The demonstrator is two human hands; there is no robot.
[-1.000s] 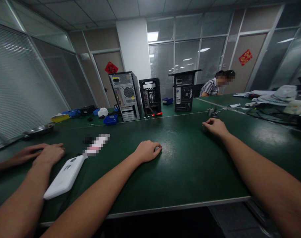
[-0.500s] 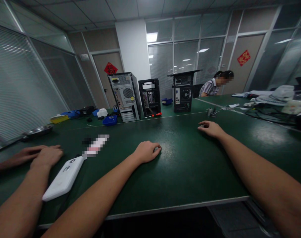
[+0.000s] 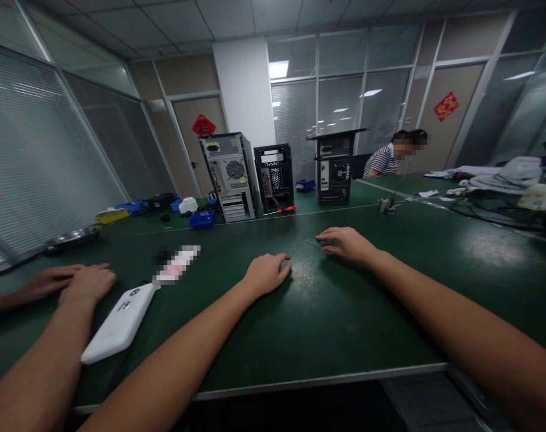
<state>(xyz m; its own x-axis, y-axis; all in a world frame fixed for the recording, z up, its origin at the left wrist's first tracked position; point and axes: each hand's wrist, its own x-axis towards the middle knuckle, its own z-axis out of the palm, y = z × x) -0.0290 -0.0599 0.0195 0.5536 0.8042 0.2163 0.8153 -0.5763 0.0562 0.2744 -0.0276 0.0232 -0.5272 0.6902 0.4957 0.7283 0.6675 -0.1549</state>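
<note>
My left hand point(image 3: 266, 276) rests on the green table point(image 3: 327, 324), thumb and index finger apart, and no object shows in the gap between them. To its right, my right hand point(image 3: 347, 245) is low over the tabletop with its fingers curled around something small and dark grey point(image 3: 327, 242). The fingers cover most of that piece, so its kind is hidden. Farther back on the right stand several small metal cylindrical parts point(image 3: 387, 207). A red-handled screwdriver point(image 3: 286, 209) lies in front of the middle computer case point(image 3: 274, 177).
A silver computer case point(image 3: 230, 177) and a black one point(image 3: 333, 171) stand at the back. A blue tray point(image 3: 201, 219) is left of them. Another person's hands point(image 3: 86, 283) rest near a white power bank-like box point(image 3: 120, 324). Cables point(image 3: 484, 210) lie right; a person in stripes point(image 3: 383, 159) sits beyond.
My right hand has moved left, toward my left hand, with the small grey piece. My left hand's fingers have opened, and the grey thing seen in them no longer shows.
</note>
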